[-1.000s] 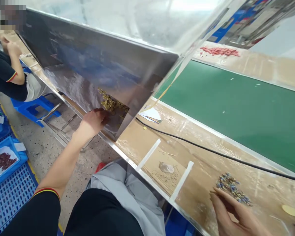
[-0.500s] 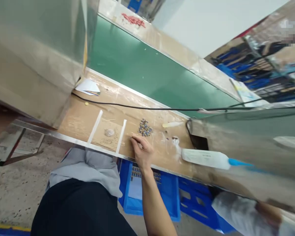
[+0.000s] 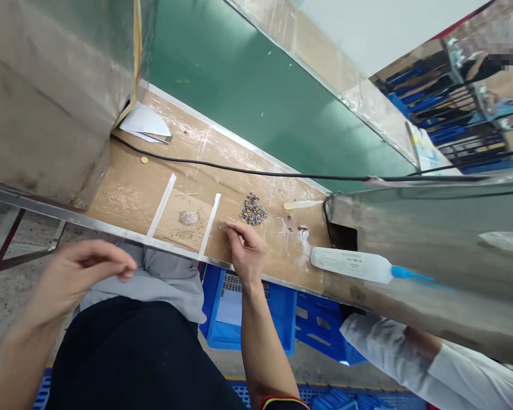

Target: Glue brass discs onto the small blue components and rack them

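Note:
My right hand [image 3: 248, 247] is over the bench, thumb and forefinger pinched on a small bluish metal piece [image 3: 223, 226]. Just beyond those fingers lies a pile of small blue and gold-coloured pieces [image 3: 253, 209]. My left hand [image 3: 87, 270] hangs in front of the bench edge, above my lap. Its thumb and fingertips are pressed together, and whatever is between them is too small to make out. Between the hands, a cardboard sheet [image 3: 177, 228] holds a pale round lump [image 3: 188, 218] and scattered tiny specks, with white tape strips at both sides.
A white bottle with blue nozzle [image 3: 352, 265] lies at the right. A black cable [image 3: 239, 170] crosses the bench. Below the edge is a blue crate [image 3: 288, 324] with rows of small pieces. A person's pale sleeve [image 3: 380, 347] shows at lower right. A metal box [image 3: 55, 102] stands left.
My left hand has come into view from the left and is now by the bench edge. My right hand stays near the pile, and the small piece at its fingertips now shows. The camera view has shifted.

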{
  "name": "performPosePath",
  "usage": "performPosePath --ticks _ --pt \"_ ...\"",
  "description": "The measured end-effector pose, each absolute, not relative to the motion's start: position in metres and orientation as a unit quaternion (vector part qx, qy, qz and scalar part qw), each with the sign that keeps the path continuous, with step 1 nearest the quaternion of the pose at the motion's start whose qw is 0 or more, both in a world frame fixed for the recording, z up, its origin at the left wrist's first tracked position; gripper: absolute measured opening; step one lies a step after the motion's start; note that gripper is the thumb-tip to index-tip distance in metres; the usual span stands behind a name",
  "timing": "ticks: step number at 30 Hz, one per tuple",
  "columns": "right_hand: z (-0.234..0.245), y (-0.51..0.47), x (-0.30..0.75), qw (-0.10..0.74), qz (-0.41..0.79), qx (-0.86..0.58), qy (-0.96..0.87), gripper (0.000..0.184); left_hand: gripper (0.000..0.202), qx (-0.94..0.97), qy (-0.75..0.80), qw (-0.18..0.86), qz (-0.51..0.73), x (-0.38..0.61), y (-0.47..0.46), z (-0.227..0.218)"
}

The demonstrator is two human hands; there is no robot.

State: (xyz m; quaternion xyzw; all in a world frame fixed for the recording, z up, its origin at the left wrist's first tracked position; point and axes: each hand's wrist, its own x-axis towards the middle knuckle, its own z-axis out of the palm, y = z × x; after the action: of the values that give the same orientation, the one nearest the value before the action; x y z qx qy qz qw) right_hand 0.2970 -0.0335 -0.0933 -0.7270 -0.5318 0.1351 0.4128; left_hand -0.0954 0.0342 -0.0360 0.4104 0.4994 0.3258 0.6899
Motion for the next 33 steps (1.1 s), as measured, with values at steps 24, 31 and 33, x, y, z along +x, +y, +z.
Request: performPosePath --ticks 24,31,33 --pt "-0.061 0.002 0.227 0.415 0.061 -0.628 -0.655 0.019 0.037 0.394 0.449 0.711 0.372 0.003 0.036 -0.085" --pt "-0.061 0.002 0.228 0.361 0.002 -0.609 -0.706 0.024 0.034 0.389 0.448 0.712 0.375 0.002 0.037 -0.084" --pt "-0.060 0.003 0.226 0.349 -0.004 -0.609 -0.712 0.024 0.032 0.389 0.446 0.713 0.377 0.002 0.036 -0.084"
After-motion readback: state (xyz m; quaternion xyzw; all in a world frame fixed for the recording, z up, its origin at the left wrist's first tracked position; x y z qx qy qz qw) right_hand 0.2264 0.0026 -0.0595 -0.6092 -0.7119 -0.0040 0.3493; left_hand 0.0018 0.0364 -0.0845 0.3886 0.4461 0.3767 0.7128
